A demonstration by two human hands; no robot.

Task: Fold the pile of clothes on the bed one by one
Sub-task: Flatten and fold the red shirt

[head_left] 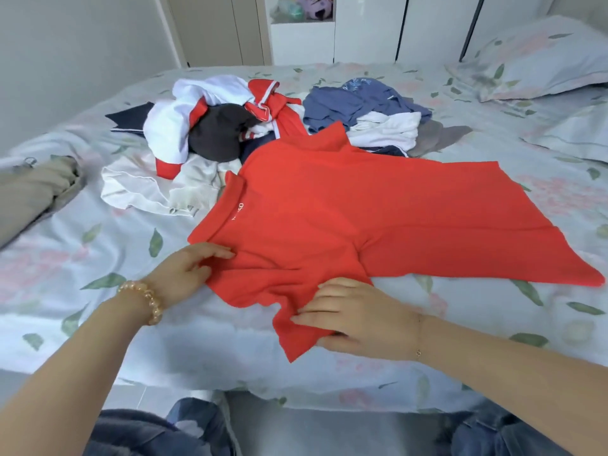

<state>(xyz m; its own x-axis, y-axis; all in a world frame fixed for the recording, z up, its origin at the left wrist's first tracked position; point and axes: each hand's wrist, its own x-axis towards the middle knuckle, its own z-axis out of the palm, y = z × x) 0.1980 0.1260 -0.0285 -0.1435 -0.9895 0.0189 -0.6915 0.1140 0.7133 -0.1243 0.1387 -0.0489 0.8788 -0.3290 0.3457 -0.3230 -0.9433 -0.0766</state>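
Red shirt [345, 218] lies flat mid-frame on the bed [98, 245], its sleeve near the bed's front edge; bare sheet at right and lower left. Small white neck lettering, unreadable. Pile of clothes [230, 126] behind it, upper center. Left hand [187, 271] pinches the shoulder; right hand [355, 317] presses the sleeve, fingers flat.

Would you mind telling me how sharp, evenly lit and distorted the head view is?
Head view: soft, even daylight with no glare; wide-angle bending curves the bed edge; the red shirt is fairly sharp; the right hand is slightly motion-blurred; the far shelf is out of focus.
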